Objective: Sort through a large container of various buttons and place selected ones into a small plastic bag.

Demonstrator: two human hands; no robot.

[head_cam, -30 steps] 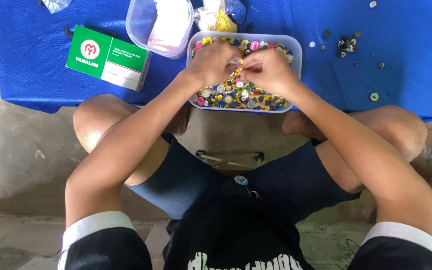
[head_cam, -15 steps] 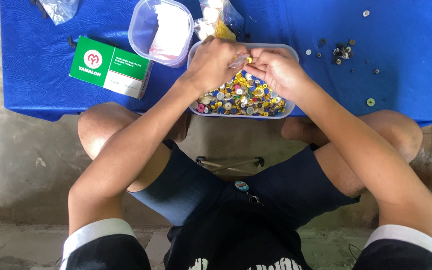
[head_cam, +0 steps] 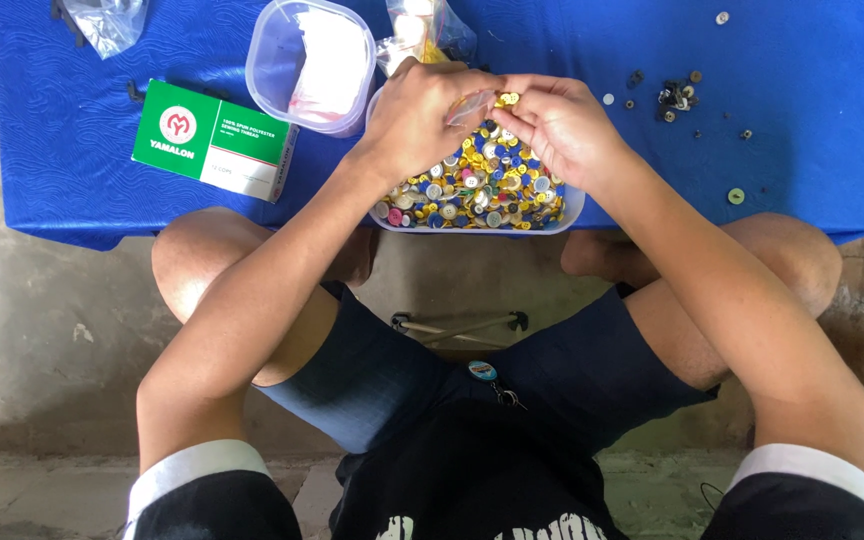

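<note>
- The left hand (head_cam: pixel 422 115) covers the far left corner of the tray of buttons (head_cam: pixel 477 185).
- What the fingertips pinch between both hands is too small to identify.
- The clear plastic bag (head_cam: pixel 102 20) is cut off by the top edge.
- The small loose parts (head_cam: pixel 672 95) are too small to identify.

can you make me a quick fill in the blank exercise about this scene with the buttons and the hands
1. The tub under both hands is full of mixed coloured ____.
2. The table wears a cloth coloured ____.
3. The flat box left of the tub is white and ____.
4. The left hand and right hand meet over the tub, pinching a small clear ____ between them.

Missing words: buttons; blue; green; bag
</note>
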